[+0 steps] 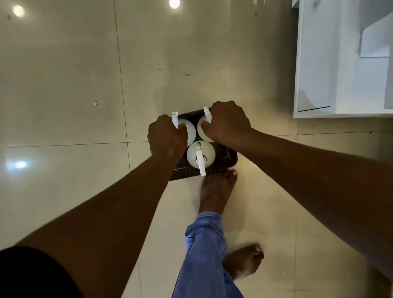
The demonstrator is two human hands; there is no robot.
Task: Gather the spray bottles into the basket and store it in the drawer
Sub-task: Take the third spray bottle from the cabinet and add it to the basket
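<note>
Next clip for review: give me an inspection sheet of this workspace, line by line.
Surface: glossy beige tiled floor, small dark specks.
Job's things: three white plastic spray bottles upright in dark woven basket.
Clutter: nothing seen.
Grippers: left hand and right hand each closed on a far bottle.
Cables: nothing seen.
Surroundings: white cabinet unit to the right; bare feet by basket.

Glossy cream floor tiles point(66, 89) mirror two ceiling lights point(174, 2). A white cabinet point(340, 65) stands at right. Bare feet point(218, 189) and a blue trouser leg point(204, 255) below.
</note>
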